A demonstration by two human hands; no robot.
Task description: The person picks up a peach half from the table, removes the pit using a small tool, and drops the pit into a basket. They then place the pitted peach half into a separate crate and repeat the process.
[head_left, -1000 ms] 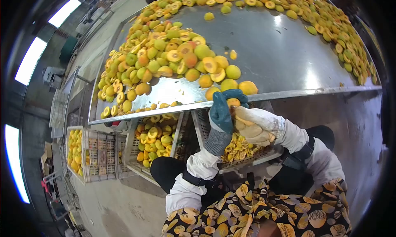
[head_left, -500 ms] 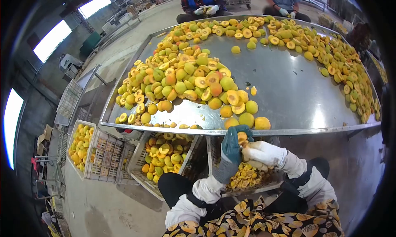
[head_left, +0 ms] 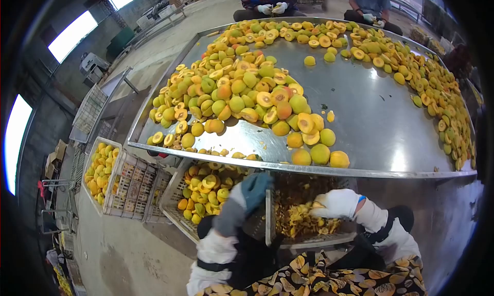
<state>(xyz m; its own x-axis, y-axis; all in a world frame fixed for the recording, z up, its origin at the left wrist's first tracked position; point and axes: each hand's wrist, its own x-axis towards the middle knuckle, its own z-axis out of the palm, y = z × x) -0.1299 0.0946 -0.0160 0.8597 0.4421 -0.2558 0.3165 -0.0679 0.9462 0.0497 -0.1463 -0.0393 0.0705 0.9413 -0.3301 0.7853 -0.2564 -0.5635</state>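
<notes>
My left hand (head_left: 256,189), in a teal and grey glove, is over the right edge of the crate of fruit halves (head_left: 208,190), below the table edge; motion smears its fingers. My right hand (head_left: 334,203), in a white glove, hangs over the crate of scraps and pits (head_left: 303,224). Its fingers point left and look pressed together; what they hold, if anything, cannot be made out. Whole and halved yellow-green fruits (head_left: 320,154) lie on the metal table (head_left: 370,121) just beyond both hands.
The table's raised front rim (head_left: 309,170) runs above the crates. A further crate of fruit (head_left: 103,167) stands at the left. Two people with gloved hands sit across the table. More fruit (head_left: 432,90) is heaped along the right side.
My hands were together at the table edge around a fruit. They have parted: the left moved left and down to the fruit crate, the right down over the scraps. The view has shifted slightly.
</notes>
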